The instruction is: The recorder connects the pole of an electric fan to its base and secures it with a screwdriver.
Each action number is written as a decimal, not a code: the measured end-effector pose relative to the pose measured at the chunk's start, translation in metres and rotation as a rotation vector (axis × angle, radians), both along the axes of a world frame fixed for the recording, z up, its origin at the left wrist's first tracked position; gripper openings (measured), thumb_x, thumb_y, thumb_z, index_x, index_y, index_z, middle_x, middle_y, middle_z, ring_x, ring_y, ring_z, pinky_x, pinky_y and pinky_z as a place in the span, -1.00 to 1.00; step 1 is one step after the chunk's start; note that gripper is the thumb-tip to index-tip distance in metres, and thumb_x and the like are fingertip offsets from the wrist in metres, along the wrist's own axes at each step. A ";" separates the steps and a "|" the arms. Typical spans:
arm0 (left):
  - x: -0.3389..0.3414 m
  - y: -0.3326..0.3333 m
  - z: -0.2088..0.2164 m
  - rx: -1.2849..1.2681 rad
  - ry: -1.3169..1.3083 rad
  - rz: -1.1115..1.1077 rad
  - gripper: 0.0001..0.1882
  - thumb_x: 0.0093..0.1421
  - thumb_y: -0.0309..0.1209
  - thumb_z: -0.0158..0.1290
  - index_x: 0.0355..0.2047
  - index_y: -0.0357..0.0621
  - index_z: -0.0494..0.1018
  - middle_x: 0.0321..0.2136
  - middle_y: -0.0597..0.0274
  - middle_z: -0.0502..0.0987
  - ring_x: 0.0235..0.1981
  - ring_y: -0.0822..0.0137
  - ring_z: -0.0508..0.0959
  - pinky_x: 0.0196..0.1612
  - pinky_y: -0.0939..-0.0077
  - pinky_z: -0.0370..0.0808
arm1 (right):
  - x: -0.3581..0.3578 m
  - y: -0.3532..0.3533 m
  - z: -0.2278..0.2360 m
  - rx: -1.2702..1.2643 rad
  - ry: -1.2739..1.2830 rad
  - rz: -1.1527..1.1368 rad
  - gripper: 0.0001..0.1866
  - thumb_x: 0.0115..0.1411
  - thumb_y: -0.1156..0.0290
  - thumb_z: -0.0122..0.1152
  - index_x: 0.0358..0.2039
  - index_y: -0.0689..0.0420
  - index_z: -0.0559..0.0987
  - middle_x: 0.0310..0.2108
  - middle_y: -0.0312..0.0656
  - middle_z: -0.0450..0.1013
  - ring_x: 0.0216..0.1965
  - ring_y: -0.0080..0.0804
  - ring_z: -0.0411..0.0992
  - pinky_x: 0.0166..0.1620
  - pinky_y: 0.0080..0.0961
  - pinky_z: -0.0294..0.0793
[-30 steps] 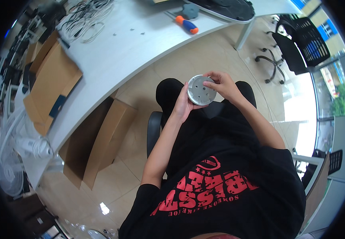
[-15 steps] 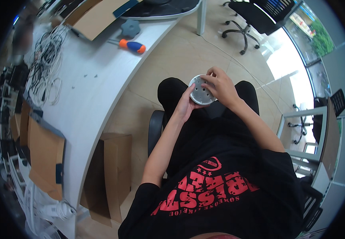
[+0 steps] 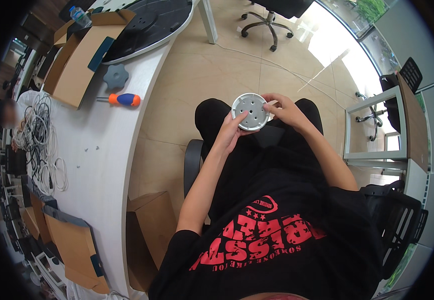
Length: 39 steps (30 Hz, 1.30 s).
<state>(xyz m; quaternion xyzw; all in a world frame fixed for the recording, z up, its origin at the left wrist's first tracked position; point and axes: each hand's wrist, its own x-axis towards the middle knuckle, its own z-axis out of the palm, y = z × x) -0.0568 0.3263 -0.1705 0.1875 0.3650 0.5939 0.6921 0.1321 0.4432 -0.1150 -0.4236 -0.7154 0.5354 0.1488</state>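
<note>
A round, shallow white cup-like part [image 3: 255,104] with several small holes in its flat grey-white face is held above my lap, its open side toward me. My left hand [image 3: 229,132] grips it from the lower left, with the thumb laid across the face and the fingers beneath. At the upper right, my right hand [image 3: 288,111] pinches the rim between thumb and fingers. The underside of the part is hidden.
Left of me is a white table [image 3: 104,185] bearing an orange-and-blue screwdriver [image 3: 126,100], a grey lobed knob [image 3: 116,76], small screws [image 3: 87,149], tangled cables [image 3: 42,145] and open cardboard boxes [image 3: 77,255]. A black round base [image 3: 152,25] lies farther back. An office chair [image 3: 272,25] stands ahead.
My right hand has shifted from over the part's face to its right rim, uncovering more holes. The left thumb reaches farther across the face. The whole view has turned, so the table items sit lower.
</note>
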 end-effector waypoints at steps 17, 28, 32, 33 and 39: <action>-0.003 -0.007 -0.017 0.018 0.001 0.105 -0.52 0.40 -0.23 0.08 0.23 -0.18 0.31 0.04 0.05 0.55 -0.01 0.21 0.64 -0.12 0.14 0.73 | -0.012 0.003 -0.012 -0.068 0.094 0.123 -0.58 0.30 0.33 0.26 0.11 0.28 0.56 -0.11 -0.14 0.57 -0.28 -0.47 0.55 -0.31 -0.53 0.60; -0.020 -0.053 -0.019 0.004 0.024 0.306 -0.49 0.34 -0.32 0.19 0.22 -0.17 0.31 0.02 0.15 0.53 -0.02 0.34 0.62 -0.14 0.34 0.73 | -0.119 -0.014 0.030 0.740 0.027 0.427 -0.63 0.20 0.42 0.32 0.04 0.15 0.60 -0.07 -0.07 0.51 -0.01 -0.16 0.51 -0.03 -0.29 0.51; -0.023 -0.076 -0.019 0.022 0.006 0.398 -0.47 0.33 -0.30 0.19 0.22 -0.17 0.30 0.01 0.18 0.54 -0.04 0.36 0.63 -0.14 0.34 0.74 | -0.201 -0.055 0.064 0.811 0.202 0.552 -0.61 0.20 0.35 0.37 0.02 0.17 0.59 -0.05 -0.03 0.50 0.03 -0.05 0.48 0.04 -0.25 0.46; -0.024 -0.083 -0.020 0.027 -0.007 0.422 -0.47 0.33 -0.30 0.19 0.22 -0.17 0.30 0.01 0.18 0.54 -0.04 0.36 0.63 -0.13 0.33 0.74 | -0.221 -0.065 0.069 0.806 0.278 0.590 -0.60 0.20 0.33 0.38 0.03 0.17 0.59 -0.03 -0.03 0.50 0.04 -0.04 0.48 0.05 -0.24 0.46; -0.027 -0.123 -0.017 -0.027 0.011 0.592 -0.45 0.34 -0.30 0.17 0.24 -0.21 0.27 0.03 0.13 0.52 -0.03 0.25 0.63 -0.11 0.25 0.75 | -0.316 -0.099 0.063 0.932 0.346 0.463 -0.43 0.15 0.17 0.45 0.10 0.18 0.54 0.00 0.05 0.48 -0.01 0.00 0.51 0.07 -0.21 0.46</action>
